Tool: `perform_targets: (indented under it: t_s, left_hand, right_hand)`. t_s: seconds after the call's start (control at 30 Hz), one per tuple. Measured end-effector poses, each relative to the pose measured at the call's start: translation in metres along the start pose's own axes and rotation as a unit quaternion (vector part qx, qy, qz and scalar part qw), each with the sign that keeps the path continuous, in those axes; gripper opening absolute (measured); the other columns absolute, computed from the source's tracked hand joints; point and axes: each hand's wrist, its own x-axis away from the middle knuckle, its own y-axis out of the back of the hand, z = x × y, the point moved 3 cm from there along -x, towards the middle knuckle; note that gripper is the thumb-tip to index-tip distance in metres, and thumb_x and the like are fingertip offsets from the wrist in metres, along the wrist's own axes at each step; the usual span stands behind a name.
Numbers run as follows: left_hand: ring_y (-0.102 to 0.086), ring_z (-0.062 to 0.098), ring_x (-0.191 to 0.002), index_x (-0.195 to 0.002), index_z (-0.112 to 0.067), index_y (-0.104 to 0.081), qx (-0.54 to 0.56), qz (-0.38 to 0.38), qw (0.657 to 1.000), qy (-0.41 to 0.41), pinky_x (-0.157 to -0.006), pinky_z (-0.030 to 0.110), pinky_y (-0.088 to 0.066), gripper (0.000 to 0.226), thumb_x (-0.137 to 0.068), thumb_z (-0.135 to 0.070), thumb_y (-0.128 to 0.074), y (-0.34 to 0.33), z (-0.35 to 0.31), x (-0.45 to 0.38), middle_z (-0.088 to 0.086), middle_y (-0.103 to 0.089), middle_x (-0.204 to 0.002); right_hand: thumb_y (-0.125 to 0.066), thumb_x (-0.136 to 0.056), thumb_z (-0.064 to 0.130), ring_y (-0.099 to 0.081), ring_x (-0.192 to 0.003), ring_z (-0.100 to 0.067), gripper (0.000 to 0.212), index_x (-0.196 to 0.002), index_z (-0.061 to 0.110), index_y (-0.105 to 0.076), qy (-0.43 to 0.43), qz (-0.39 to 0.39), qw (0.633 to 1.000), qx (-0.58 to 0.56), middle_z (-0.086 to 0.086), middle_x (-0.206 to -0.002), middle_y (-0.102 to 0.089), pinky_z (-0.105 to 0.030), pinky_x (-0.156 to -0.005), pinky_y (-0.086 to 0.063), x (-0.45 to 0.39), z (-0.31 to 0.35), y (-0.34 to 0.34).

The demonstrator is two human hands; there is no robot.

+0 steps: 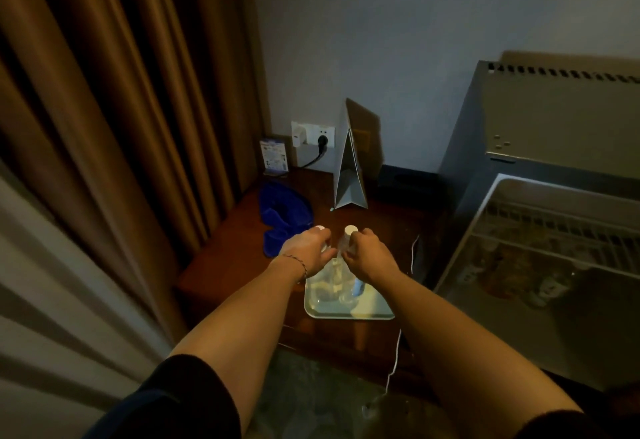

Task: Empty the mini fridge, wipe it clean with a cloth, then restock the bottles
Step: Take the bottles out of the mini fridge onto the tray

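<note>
head view. both hands reach forward over a pale tray [367,314] on a dark wooden surface [228,265]. the left hand [306,249] curls its grip round the neck of a clear white-capped bottle [320,230]; the right hand [369,256] pinches the neck of a second bottle [350,230] just beside the first. both bottles stand upright, long axes vertical, bases at or just above the tray; whether they touch it cannot be told. each grip sits just below its cap, so the bottle body hangs straight down from the hand.

the mini fridge [519,119] stands to the right, door open, its wire shelf [554,230] well apart from the tray; the interior is dim and what lies under the shelf is unclear. a blue cloth [284,213] lies on the surface behind and left of the left hand, untouched.

the deciding relation: the fridge opening lies right of both grips, so the right hand is nearer it and the left is nearer the cloth. whether this is unloading or restocking cannot be settled here.
</note>
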Motion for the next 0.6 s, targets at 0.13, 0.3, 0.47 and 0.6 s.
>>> perform_targets:
  t_s: [0.13, 0.3, 0.47, 0.6]
  left_hand:
    - [-0.057, 0.021, -0.087, -0.106, -0.027, -0.052, -0.005, 0.001, 1.000, 0.009, -0.071, 0.038, -0.050, 0.023, -0.096, -0.047, -0.047, -0.011, 0.008, -0.004, 0.001, -0.058, -0.112]
    - [-0.057, 0.020, -0.087, -0.113, -0.029, -0.051, -0.012, 0.001, 1.000, 0.014, -0.072, 0.038, -0.051, 0.025, -0.098, -0.047, -0.042, -0.017, 0.010, -0.007, 0.000, -0.055, -0.118]
    - [-0.058, 0.022, -0.095, -0.122, -0.028, -0.050, -0.009, -0.002, 1.000, 0.018, -0.075, 0.039, -0.052, 0.034, -0.098, -0.049, -0.041, -0.017, 0.003, -0.002, -0.002, -0.050, -0.125]
    - [-0.059, 0.023, -0.099, -0.123, -0.028, -0.049, -0.019, -0.008, 0.999, 0.039, -0.075, 0.039, -0.051, 0.038, -0.097, -0.053, -0.039, -0.015, 0.003, 0.001, 0.000, -0.049, -0.125]
  right_hand:
    - [-0.054, -0.100, 0.032, -0.057, -0.110, -0.028, 0.040, -0.135, 0.014, -0.047, 0.006, 0.005, 1.000, -0.010, -0.010, -0.131, -0.047, -0.037, -0.091, -0.049, -0.004, 0.000, -0.013]
    - [-0.053, -0.101, 0.030, -0.056, -0.116, -0.027, 0.045, -0.142, 0.015, -0.041, 0.013, 0.011, 1.000, -0.020, -0.011, -0.138, -0.046, -0.037, -0.095, -0.048, -0.006, -0.003, -0.025]
    - [-0.049, -0.102, 0.034, -0.057, -0.115, -0.027, 0.047, -0.144, 0.018, -0.037, 0.011, 0.012, 1.000, -0.012, -0.010, -0.140, -0.041, -0.038, -0.093, -0.051, -0.003, -0.006, -0.022]
    - [-0.045, -0.102, 0.039, -0.056, -0.114, -0.026, 0.049, -0.145, 0.016, -0.036, 0.017, 0.008, 1.000, -0.008, -0.010, -0.139, -0.040, -0.033, -0.086, -0.046, 0.000, -0.005, -0.015]
